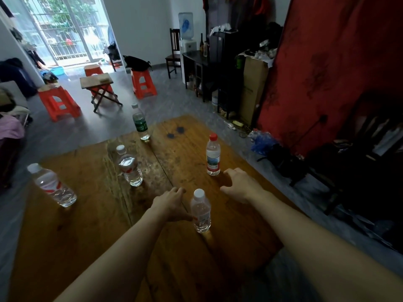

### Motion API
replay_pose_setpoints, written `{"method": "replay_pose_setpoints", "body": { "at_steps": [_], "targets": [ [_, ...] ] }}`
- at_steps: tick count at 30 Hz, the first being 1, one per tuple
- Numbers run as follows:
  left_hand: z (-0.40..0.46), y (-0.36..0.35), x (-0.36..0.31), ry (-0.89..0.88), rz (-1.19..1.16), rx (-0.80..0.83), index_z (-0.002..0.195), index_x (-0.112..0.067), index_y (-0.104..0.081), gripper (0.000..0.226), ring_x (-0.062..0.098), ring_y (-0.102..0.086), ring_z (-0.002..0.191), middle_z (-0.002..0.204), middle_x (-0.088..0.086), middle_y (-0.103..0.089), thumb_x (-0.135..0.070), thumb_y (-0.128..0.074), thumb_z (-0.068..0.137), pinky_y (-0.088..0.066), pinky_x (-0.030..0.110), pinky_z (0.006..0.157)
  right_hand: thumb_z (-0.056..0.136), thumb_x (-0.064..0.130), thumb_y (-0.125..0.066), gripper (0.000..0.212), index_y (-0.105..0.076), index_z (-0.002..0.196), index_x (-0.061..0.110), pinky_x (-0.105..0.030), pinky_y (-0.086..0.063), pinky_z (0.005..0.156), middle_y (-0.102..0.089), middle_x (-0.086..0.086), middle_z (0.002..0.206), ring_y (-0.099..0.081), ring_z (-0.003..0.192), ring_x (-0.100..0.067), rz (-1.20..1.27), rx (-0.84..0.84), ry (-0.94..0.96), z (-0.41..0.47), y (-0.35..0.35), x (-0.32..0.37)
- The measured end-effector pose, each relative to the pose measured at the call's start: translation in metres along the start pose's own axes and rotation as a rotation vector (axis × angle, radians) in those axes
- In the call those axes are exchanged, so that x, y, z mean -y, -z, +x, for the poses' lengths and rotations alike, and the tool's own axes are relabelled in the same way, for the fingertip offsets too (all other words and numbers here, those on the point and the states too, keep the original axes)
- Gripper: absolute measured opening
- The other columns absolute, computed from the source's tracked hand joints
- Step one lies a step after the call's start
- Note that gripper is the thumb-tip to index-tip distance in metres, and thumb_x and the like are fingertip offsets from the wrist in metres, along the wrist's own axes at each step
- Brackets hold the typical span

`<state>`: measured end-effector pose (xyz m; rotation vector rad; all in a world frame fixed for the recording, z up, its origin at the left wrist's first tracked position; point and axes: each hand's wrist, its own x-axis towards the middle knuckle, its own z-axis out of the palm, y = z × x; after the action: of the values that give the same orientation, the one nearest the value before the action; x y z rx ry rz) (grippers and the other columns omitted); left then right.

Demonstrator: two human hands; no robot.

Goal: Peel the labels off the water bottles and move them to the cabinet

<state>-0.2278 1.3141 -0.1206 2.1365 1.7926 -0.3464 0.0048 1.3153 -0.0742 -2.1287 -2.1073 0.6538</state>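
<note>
Several water bottles stand on a worn wooden table [91, 214]. Nearest me is a small white-capped bottle [200, 211] with a red and white label. My left hand [169, 203] rests just left of it, fingers apart, thumb close to its label. My right hand [238, 185] hovers to the bottle's right, fingers spread, holding nothing. Just beyond that hand stands a red-capped bottle [213, 155]. A white-capped bottle [129, 166] is mid-table, another [52, 185] at the left edge, and a green-labelled one [140, 123] at the far edge.
A dark cabinet [197, 68] stands along the right wall behind the table, with a water dispenser [187, 33] and a wooden chair [173, 55] beside it. Red plastic stools [142, 83] and a folding stool [100, 88] occupy the floor beyond. Bags and clutter [263, 140] lie at the table's right.
</note>
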Motion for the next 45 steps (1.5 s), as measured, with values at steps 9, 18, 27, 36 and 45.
{"method": "replay_pose_setpoints", "body": {
  "at_steps": [9, 18, 27, 36, 45],
  "targets": [
    [0.001, -0.032, -0.005, -0.052, -0.444, -0.1, 0.152, -0.028, -0.03, 0.111, 0.018, -0.047, 0.137, 0.153, -0.006, -0.043, -0.063, -0.086, 0.063, -0.047, 0.044, 0.109, 0.09, 0.045, -0.064, 0.067, -0.039, 0.149, 0.026, -0.045, -0.046, 0.107, -0.044, -0.003, 0.149, -0.046, 0.135, -0.023, -0.009, 0.004, 0.038, 0.014, 0.001, 0.0],
    [0.013, -0.074, -0.024, -0.034, -1.01, -0.119, 0.129, -0.028, -0.047, 0.077, 0.02, -0.057, 0.127, 0.133, -0.004, -0.057, -0.018, -0.093, 0.068, -0.055, 0.046, 0.102, 0.091, 0.043, -0.065, 0.066, -0.037, 0.149, 0.028, -0.042, -0.045, 0.109, -0.043, 0.0, 0.15, -0.045, 0.137, -0.02, 0.01, 0.03, 0.119, 0.01, -0.007, -0.002],
    [0.022, -0.083, -0.045, -0.036, -1.178, -0.283, 0.11, -0.048, -0.053, 0.058, 0.007, -0.067, 0.105, 0.115, -0.013, -0.067, -0.025, -0.091, 0.072, -0.061, 0.03, 0.087, 0.092, 0.037, -0.066, 0.062, -0.038, 0.148, 0.033, -0.037, -0.042, 0.111, -0.039, 0.005, 0.152, -0.041, 0.139, -0.015, 0.147, 0.075, 0.169, -0.009, -0.015, -0.013],
    [-0.002, -0.022, -0.034, -0.292, -1.16, -0.479, 0.11, -0.051, -0.061, 0.054, 0.014, -0.074, 0.1, 0.113, -0.006, -0.073, -0.038, -0.09, 0.065, -0.064, 0.035, 0.078, 0.091, 0.025, -0.071, 0.033, -0.059, 0.121, 0.031, -0.009, -0.047, 0.084, -0.058, 0.015, 0.118, -0.055, 0.105, 0.004, 0.333, -0.089, 0.263, -0.043, -0.031, -0.024],
    [-0.041, 0.017, -0.051, -0.515, -1.039, -0.561, 0.119, -0.027, -0.062, 0.064, 0.025, -0.073, 0.099, 0.111, -0.001, -0.073, -0.052, -0.091, 0.068, -0.062, 0.053, 0.076, 0.089, 0.023, -0.074, 0.014, -0.06, 0.089, 0.024, -0.024, -0.058, 0.079, -0.069, 0.004, 0.09, -0.067, 0.089, -0.005, 0.598, -0.148, 0.322, -0.079, -0.029, -0.01]
  ]
}}
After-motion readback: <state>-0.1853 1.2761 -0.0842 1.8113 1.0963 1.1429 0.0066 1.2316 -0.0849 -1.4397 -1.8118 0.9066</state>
